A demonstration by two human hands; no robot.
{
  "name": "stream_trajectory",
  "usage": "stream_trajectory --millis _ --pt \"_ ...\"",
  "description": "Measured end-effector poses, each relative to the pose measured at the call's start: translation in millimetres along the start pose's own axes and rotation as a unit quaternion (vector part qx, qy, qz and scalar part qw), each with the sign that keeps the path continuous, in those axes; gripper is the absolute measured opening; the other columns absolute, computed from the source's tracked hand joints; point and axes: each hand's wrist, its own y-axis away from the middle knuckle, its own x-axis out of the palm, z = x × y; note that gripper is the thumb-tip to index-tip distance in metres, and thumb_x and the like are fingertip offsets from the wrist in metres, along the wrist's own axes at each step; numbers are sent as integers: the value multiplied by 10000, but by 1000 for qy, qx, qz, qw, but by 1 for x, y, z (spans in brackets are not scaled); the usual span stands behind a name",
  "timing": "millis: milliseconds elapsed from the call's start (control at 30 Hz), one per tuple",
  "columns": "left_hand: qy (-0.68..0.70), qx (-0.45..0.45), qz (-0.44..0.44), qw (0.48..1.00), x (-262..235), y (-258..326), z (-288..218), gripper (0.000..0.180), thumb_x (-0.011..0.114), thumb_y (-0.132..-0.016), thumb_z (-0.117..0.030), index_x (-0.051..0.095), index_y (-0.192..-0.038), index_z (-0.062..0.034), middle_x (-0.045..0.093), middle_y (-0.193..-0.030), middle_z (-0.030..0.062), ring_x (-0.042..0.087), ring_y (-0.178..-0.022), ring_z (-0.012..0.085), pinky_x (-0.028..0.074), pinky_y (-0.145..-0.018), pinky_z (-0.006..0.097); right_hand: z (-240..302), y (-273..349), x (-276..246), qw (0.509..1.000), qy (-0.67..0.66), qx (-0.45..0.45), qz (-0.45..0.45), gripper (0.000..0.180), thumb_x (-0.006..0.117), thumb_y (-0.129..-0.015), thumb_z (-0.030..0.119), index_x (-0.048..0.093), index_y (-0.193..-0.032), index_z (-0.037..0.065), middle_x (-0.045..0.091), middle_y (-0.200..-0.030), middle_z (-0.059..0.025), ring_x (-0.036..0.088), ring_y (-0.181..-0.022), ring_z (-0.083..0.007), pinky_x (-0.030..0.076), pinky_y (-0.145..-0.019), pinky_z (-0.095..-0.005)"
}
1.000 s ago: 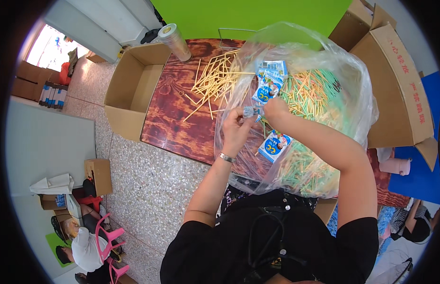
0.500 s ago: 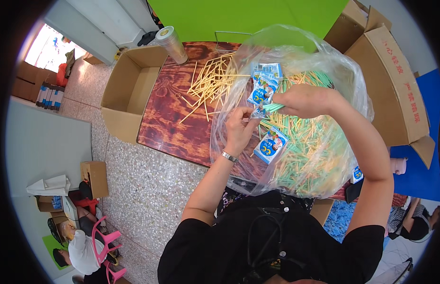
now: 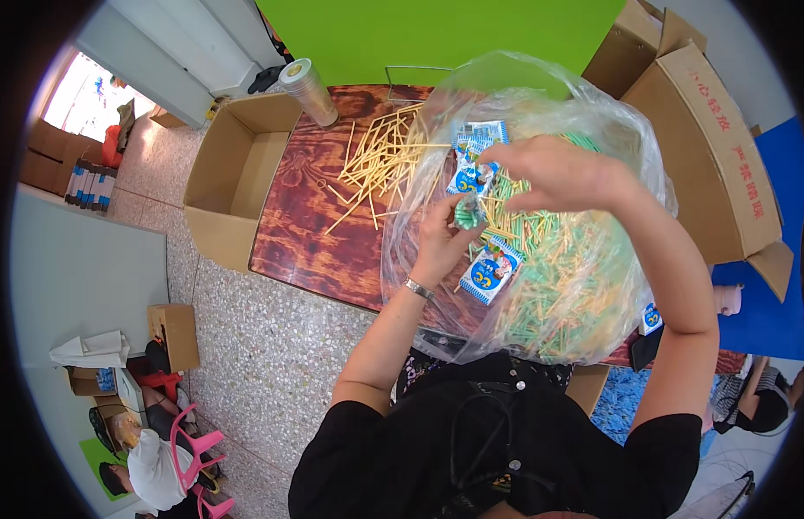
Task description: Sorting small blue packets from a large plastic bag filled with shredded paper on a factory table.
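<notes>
Both my hands work at the mouth of a large clear plastic bag [image 3: 583,112] that lies on the wooden table [image 3: 307,233]. The bag is full of green and yellow sticks [image 3: 566,294] and several small blue-and-white packets [image 3: 491,270]. My left hand [image 3: 438,246] pinches a small greenish packet [image 3: 467,213] from below. My right hand [image 3: 562,173] reaches over from the right, and its fingertips close on the same packet's upper end. Two more blue packets [image 3: 475,156] lie just beyond my hands.
Loose yellow sticks [image 3: 376,164] are scattered on the table's far left part, beside a metal cylinder [image 3: 307,86]. An open cardboard box [image 3: 233,173] stands left of the table and large cartons [image 3: 713,147] stand to the right. A person [image 3: 151,467] sits by a pink chair at lower left.
My right hand has shifted to the right and slightly up, with its fingertips still at the packet. My left hand has stayed about where it was, holding the small packet.
</notes>
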Motion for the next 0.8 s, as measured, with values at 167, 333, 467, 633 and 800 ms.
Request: stream_trajectory --millis 167,333,467,633,800 --pt "57 -48 83 994 -1 -12 -3 478 757 -748 -36 555 -1181 -34 659 -969 80 647 -822 126 531 -638 253 -19 -2 41 976 -171 -44 -129 351 661 -825 128 573 -1162 83 639 -944 -143 627 -874 -305 504 -732 -380" --pt "-124 17 73 989 -2 -17 0 420 738 -765 -56 560 -1144 -35 673 -840 95 655 -741 109 508 -615 262 -35 -11 78 957 -189 -89 -203 163 639 -845 106 642 -1003 65 640 -867 -102 624 -785 -265 499 -694 -356" --pt "-94 -25 59 993 -12 -16 28 424 729 -778 -63 542 -1158 -42 683 -807 87 667 -723 129 500 -608 254 -33 -11 99 921 -216 -20 -322 122 620 -869 94 638 -979 44 645 -833 -88 634 -720 -214 501 -642 -318" --pt "-64 -20 -25 997 -8 -26 30 350 691 -814 -20 576 -1144 -8 630 -1088 121 647 -936 160 540 -717 260 -51 -30 146 843 -384 136 -352 145 580 -897 88 607 -1019 13 655 -798 -80 636 -654 -138 503 -593 -275" --pt "-301 170 40 938 2 -29 34 387 681 -793 -40 582 -1167 -22 581 -1188 158 592 -1039 301 499 -864 336 -80 -55 173 854 -275 238 -373 177 609 -841 153 624 -984 48 667 -763 -144 660 -717 -307 515 -641 -397"
